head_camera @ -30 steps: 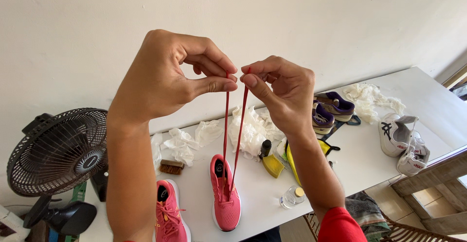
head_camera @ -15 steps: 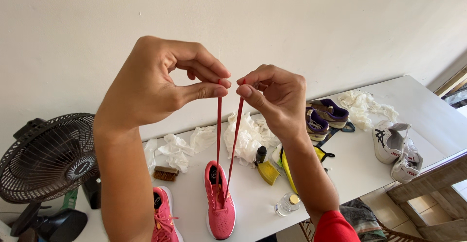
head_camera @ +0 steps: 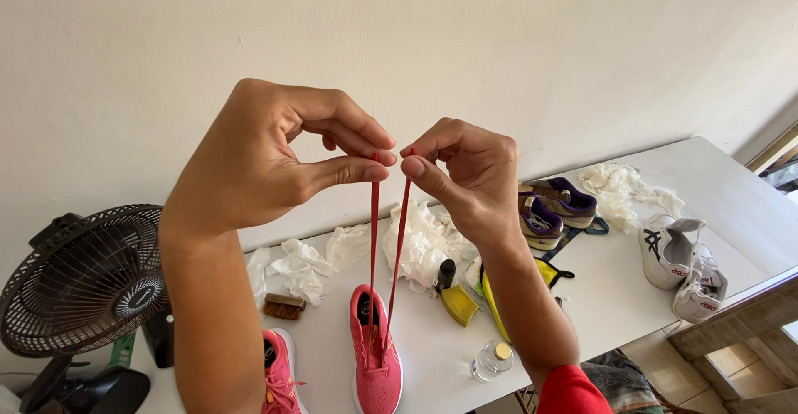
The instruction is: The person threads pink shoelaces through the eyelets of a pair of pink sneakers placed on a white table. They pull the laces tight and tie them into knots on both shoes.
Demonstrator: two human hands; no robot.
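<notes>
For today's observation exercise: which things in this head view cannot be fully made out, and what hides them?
- Second pink shoe: toe cut off by bottom edge, side behind left arm.
- Lace tips: hidden inside fingertips of left hand and right hand.
- Yellow item: partly behind right forearm.
- Fan: base cut by edge.

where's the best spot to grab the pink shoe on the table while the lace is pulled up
Probably the heel, reached from the near table edge. The pink shoe lies flat with its heel toward the person; both lace ends run taut up from its eyelets to the left hand and right hand, crowding the front.
</notes>
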